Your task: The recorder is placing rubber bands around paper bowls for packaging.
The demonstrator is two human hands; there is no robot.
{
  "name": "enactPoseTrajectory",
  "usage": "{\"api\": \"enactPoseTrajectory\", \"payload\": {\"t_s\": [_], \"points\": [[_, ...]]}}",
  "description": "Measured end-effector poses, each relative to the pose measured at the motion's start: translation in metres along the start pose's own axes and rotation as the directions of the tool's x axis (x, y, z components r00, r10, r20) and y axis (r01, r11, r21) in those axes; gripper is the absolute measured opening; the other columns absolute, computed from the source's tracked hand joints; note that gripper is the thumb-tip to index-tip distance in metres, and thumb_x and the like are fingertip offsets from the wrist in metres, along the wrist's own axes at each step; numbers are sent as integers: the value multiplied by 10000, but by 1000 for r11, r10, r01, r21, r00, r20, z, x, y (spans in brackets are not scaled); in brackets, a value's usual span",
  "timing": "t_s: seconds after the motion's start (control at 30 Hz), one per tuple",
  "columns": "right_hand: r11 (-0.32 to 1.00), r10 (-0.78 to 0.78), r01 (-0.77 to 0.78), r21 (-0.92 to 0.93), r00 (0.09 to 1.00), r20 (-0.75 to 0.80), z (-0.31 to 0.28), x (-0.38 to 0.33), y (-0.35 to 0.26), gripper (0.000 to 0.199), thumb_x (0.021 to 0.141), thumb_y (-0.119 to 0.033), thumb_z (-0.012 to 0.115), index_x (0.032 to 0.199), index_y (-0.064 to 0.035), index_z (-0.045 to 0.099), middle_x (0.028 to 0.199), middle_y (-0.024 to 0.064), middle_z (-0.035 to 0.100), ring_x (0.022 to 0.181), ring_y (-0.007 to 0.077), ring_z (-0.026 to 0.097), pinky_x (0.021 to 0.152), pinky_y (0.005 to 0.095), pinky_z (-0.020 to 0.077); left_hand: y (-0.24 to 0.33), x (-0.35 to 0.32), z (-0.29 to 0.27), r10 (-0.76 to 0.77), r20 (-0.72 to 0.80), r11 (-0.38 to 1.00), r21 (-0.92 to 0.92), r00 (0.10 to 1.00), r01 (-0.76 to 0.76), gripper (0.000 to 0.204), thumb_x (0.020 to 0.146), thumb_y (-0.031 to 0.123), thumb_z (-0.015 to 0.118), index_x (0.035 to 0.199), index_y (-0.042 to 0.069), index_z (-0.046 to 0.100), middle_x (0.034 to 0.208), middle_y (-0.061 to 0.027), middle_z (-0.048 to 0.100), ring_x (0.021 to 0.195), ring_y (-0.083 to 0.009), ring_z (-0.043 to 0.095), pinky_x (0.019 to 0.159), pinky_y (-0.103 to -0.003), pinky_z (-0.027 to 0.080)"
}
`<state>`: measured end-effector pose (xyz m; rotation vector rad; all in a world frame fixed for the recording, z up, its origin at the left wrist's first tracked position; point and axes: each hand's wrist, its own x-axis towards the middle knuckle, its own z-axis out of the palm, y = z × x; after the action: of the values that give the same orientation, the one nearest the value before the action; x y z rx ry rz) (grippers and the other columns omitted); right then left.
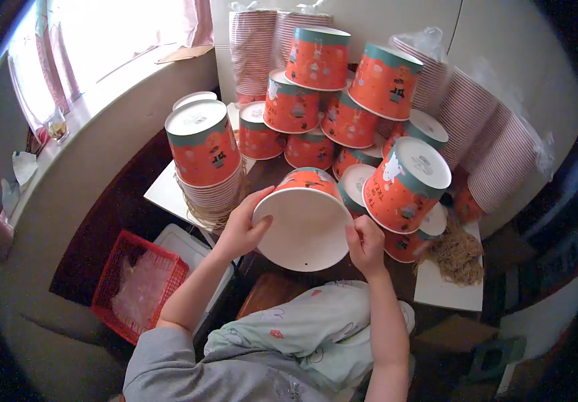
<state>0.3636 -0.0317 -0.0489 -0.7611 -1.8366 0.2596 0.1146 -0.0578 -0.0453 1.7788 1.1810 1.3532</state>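
A paper bucket (305, 230) is held above my lap, its white inside and round mouth facing me. A small dark spot shows near its lower rim, and a strip of the orange printed outside shows on top. My left hand (243, 226) grips its left side, thumb inside the rim and fingers round the outside. At the right rim my right hand (367, 246) is closed on the same bucket. To the left stands a nested stack of upside-down orange and green buckets (203, 153), with twine about its lower part. Single upside-down buckets (317, 60) are piled up ahead.
Tall sleeves of nested buckets (254, 53) in clear plastic line the wall, and more (503, 157) lean at the right. A bundle of brown twine (455, 254) rests on the white tabletop (439, 288). Low at left is a red basket (109, 281) with clear plastic inside.
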Motion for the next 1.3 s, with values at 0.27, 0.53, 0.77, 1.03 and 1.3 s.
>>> {"api": "enactPoseTrajectory", "payload": {"t_s": [0.27,0.53,0.77,1.03,1.3], "points": [[935,302,-333,124,929,216,-17,4,4,211,830,-196,504,781,5,543,669,121,563,597,201,545,572,318,428,1,-1,-1,-184,0,948,265,983,178,412,762,91,401,1168,34,443,949,-195,581,890,-301,577,792,-337,428],[786,609,-485,-383,503,614,-74,-5,23,237,786,-212,529,884,-10,605,816,137,623,725,237,597,672,321,470,-12,1,16,-369,144,929,93,918,359,451,797,155,409,1220,2,391,1031,-179,565,979,-243,540,849,-308,396],[419,896,-809,-413,293,335,-168,-79,72,174,793,-131,527,915,-35,605,825,69,622,654,119,578,526,241,473,-26,-21,23,-162,77,976,162,984,148,614,804,127,456,1329,5,162,1290,-207,306,1099,-285,424,934,-312,322],[414,626,-185,-891,768,132,-175,-124,99,163,758,-173,521,884,-133,617,892,80,593,849,260,576,677,389,483,-30,-35,23,78,79,944,316,994,-99,445,831,79,459,1254,61,323,1264,-185,228,842,-165,511,626,-230,495],[424,517,282,-861,705,485,-181,-118,116,145,757,-179,492,846,-116,586,868,91,589,831,252,571,665,396,472,-12,-44,21,-90,61,996,8,994,89,462,818,31,474,1253,59,323,1276,-155,225,810,-128,515,619,-226,500]]}}
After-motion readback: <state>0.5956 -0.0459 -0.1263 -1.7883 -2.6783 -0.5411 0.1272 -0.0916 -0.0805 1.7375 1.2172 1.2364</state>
